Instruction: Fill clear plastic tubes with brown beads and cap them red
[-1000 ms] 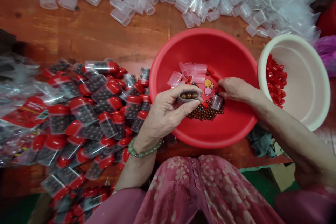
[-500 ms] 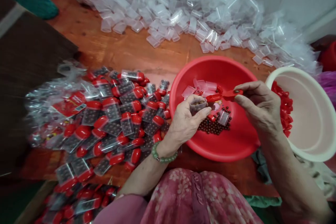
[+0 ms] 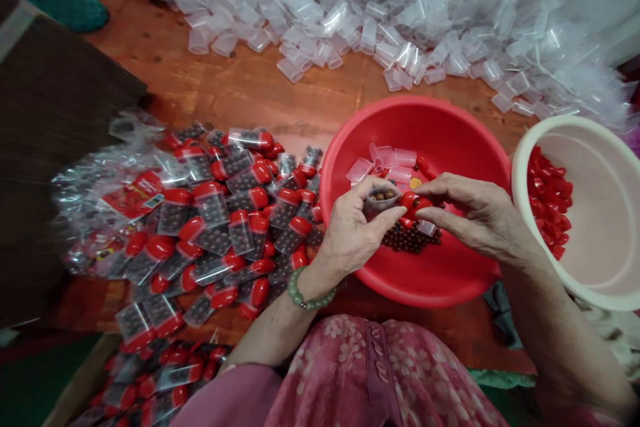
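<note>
Pinching clear tube (image 3: 383, 203) in left hand (image 3: 350, 230), red cap (image 3: 411, 203) in right hand (image 3: 480, 217), wooden table (image 3: 260, 97) beneath

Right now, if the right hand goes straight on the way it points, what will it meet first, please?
Probably the clear plastic tube in the left hand. The right hand pinches a red cap, which points toward the tube's end. Depth is hard to judge from above.

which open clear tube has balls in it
The tube in the left hand, above the red basin. It holds brown balls; the uncapped tubes lying in the basin look empty.
</note>
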Tool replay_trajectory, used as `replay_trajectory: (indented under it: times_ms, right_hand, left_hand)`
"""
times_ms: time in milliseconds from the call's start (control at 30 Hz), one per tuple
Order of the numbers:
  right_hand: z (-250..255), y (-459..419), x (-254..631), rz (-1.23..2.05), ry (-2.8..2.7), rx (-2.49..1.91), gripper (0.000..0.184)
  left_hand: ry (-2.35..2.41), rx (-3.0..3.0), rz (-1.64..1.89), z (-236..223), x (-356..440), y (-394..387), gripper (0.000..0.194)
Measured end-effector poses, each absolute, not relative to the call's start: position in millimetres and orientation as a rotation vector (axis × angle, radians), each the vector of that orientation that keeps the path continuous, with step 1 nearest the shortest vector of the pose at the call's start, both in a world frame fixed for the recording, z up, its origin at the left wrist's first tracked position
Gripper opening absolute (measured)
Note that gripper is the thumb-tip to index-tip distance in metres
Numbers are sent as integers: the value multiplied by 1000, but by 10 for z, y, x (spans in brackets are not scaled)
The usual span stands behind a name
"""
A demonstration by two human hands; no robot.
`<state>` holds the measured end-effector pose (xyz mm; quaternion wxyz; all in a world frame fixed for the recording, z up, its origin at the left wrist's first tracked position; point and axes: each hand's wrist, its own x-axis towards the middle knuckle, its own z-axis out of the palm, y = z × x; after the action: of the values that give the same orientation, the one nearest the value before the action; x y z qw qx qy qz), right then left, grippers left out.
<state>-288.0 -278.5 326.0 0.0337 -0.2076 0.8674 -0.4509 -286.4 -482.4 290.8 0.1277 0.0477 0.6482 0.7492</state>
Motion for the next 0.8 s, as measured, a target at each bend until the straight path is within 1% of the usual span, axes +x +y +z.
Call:
replay_trajectory:
  times_ms: [133,200,367,467,567,700,800]
  right_hand:
    - [3298,-2815,-2905,-1473,2438,-251,24]
    - [3339,-2837,-2930,-1491,2332,-177,24]
    - [3389,-2853,-3007,-1388,2199,-361,18]
    - [3345,-2838,-3015,-1399,2179,-353,17]
    - [3275,-2821,-2991,-1427,2225,-356,23]
    - [3201,-2799,-2943,-1448,2367,-430,25]
    - [3189,-2790,-2908,-1368,2492,-575,18]
  left_hand:
    - [1870,92,2194,2900,-2869,-4831,19]
    - [1859,51,2204,2904,-2876,-4843,19]
    - [1830,83,2214,2913,-2897,-4871,17]
    - [1832,110,2223,2906,-2905,-4874,17]
    - [1840,126,2227,2898,-2908,-4873,16]
    - [1884,150,2247,2886,-2902,-4880,15]
    - [1930,158,2239,2879,-2896,-4885,15]
